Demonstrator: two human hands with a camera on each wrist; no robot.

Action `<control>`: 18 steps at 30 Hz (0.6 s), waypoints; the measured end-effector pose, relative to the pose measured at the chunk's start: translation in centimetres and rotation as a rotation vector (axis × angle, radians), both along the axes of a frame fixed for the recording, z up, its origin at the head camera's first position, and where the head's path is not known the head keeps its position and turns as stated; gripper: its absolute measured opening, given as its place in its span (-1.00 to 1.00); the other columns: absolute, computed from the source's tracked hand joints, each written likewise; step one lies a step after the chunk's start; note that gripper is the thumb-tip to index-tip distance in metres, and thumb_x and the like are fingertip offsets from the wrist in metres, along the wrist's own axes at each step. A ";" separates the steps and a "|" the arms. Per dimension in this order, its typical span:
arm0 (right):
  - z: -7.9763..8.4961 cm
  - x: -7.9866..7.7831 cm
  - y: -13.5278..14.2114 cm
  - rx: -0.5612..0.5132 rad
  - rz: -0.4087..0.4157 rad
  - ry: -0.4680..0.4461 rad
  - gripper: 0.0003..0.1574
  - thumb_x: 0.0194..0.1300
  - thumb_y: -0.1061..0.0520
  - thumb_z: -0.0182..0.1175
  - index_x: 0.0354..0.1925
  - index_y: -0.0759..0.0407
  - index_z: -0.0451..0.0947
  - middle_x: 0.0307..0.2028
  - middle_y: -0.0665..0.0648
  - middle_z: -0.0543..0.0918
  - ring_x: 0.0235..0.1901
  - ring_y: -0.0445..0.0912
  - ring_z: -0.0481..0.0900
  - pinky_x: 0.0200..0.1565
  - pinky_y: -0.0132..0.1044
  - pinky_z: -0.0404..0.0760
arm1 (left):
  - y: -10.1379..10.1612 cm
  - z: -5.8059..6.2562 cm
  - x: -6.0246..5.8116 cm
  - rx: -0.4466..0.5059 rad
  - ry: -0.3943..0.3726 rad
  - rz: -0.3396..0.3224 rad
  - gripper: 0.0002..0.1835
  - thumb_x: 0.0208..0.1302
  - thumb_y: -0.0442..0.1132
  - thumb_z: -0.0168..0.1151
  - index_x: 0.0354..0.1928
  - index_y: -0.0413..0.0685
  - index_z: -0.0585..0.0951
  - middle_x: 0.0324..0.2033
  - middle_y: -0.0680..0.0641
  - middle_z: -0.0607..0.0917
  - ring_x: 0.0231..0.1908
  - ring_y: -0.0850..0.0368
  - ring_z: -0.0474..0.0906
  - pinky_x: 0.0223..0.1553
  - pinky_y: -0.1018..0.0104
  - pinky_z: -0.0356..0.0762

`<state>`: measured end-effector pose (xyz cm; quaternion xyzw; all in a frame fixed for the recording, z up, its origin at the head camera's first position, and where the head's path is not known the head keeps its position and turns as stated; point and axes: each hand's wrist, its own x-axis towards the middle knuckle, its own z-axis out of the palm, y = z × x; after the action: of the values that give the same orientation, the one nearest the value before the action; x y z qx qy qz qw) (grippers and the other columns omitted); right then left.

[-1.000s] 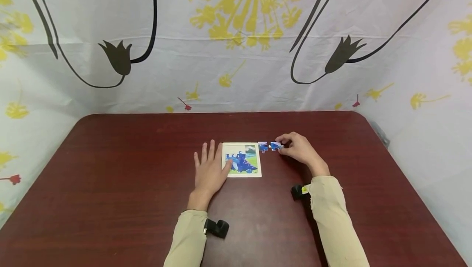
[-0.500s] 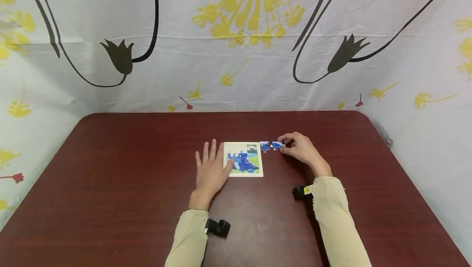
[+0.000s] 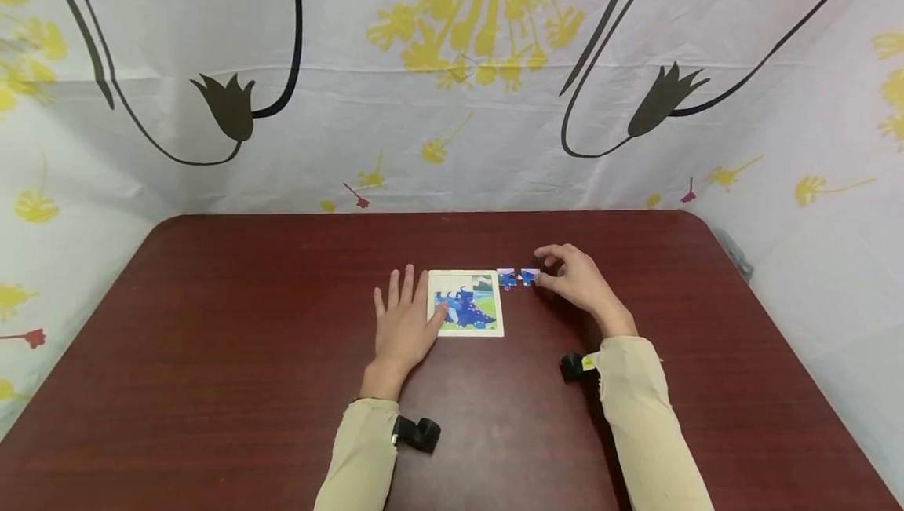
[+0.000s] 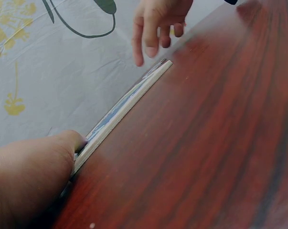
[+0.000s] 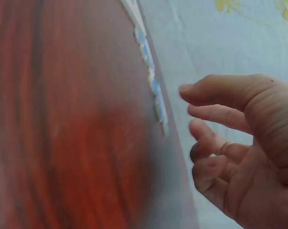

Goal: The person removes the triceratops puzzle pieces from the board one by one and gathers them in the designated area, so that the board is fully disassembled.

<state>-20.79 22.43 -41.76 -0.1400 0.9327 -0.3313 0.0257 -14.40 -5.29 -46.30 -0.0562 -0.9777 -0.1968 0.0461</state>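
Note:
A square jigsaw puzzle board (image 3: 480, 333) with a pale frame lies on the table, its picture a blue dinosaur over green. Across its upper left the pale backing shows. My left hand (image 3: 401, 334) lies flat at the board's left side, fingers spread, with the thumb over the frame and picture edge. Right of the board's top corner sit two loose blue puzzle pieces, a nearer one (image 3: 507, 279) by the frame and a farther one (image 3: 529, 276). My right hand (image 3: 581, 282) hovers beside the farther piece, fingers loosely bent and apart from it in the right wrist view.
The dark red wooden table (image 3: 247, 354) reaches back to a pale cloth (image 3: 452, 142) printed with flowers. Black wrist cameras sit at both cuffs, the left one (image 3: 426, 434) and the right one (image 3: 570, 367).
My right hand has let go of the farther puzzle piece, its index finger lifting off. That piece lies slightly nearer the board. The left hand has stayed put.

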 end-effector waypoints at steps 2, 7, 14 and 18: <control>0.3 0.1 -0.5 -0.014 0.012 0.040 -0.58 0.17 0.22 0.23 0.03 0.29 0.52 -0.23 0.21 0.49 -0.38 0.02 0.44 -0.30 -0.13 0.44 | 0.0 0.0 0.0 0.001 -0.002 0.000 -0.24 0.32 0.20 -0.10 0.43 -0.05 0.09 0.42 -0.15 -0.02 0.40 -0.11 -0.27 0.28 -0.18 -0.37; 1.0 0.6 -3.1 -0.035 0.099 0.107 -0.75 0.17 0.26 0.22 -0.13 0.25 0.62 -0.33 0.12 0.53 -0.38 -0.03 0.47 -0.30 -0.16 0.46 | 0.0 -0.1 0.0 0.004 -0.005 -0.001 -0.23 0.32 0.20 -0.10 0.44 -0.05 0.08 0.42 -0.15 -0.03 0.40 -0.11 -0.28 0.28 -0.17 -0.38; 0.6 1.0 -6.9 0.042 0.265 0.062 -0.79 0.23 0.23 0.17 -0.16 0.20 0.64 -0.41 0.02 0.54 -0.50 -0.14 0.43 -0.41 -0.27 0.46 | -0.2 0.1 -0.2 0.009 0.023 0.009 -0.26 0.32 0.18 -0.07 0.42 -0.06 0.13 0.41 -0.17 0.02 0.40 -0.13 -0.24 0.27 -0.20 -0.32; 0.0 1.4 -7.4 0.079 0.273 0.019 -0.76 0.25 0.25 0.15 -0.11 0.20 0.62 -0.42 0.02 0.51 -0.53 -0.15 0.39 -0.43 -0.28 0.43 | 0.0 -0.1 -0.1 0.003 0.004 0.000 -0.25 0.32 0.18 -0.08 0.43 -0.05 0.11 0.41 -0.16 0.00 0.40 -0.12 -0.25 0.28 -0.19 -0.34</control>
<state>-19.36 15.00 -41.73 -0.2677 0.9175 -0.2862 0.0675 -14.52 -5.28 -46.41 -0.0566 -0.9773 -0.1983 0.0482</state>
